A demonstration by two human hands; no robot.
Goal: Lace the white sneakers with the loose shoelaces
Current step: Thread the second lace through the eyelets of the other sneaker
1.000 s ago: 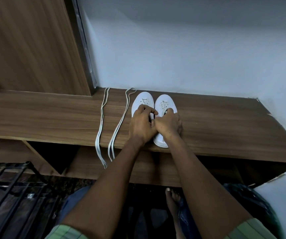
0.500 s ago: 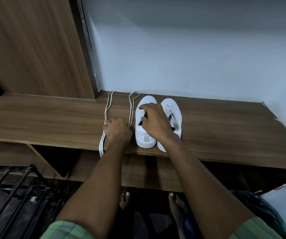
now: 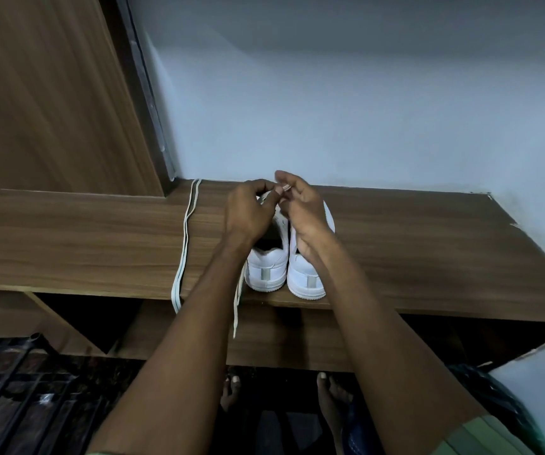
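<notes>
**Sneakers: first lace taken up, threading not begun**

White low-top sneakers [image 3: 289, 257] stand paired, heels toward me, near the front edge of the brown wood-grain shelf [image 3: 428, 251], with both hands above their toes at 12 o'clock.

Step in hand, by my judgement: find the lace tip and feed it through the lowest eyelet of the left shoe. To do it well: keep the tip pinched short and stiff, and level both ends before crossing.

My left hand [image 3: 248, 213] is curled, pinching the flat white shoelace [image 3: 239, 300], whose tail hangs over the shelf edge at 6 o'clock. My right hand [image 3: 302, 210] pinches its tip between thumb and fingertips [image 3: 279, 175].

A second white shoelace [image 3: 185, 244] lies doubled at 9 o'clock, untouched.
</notes>
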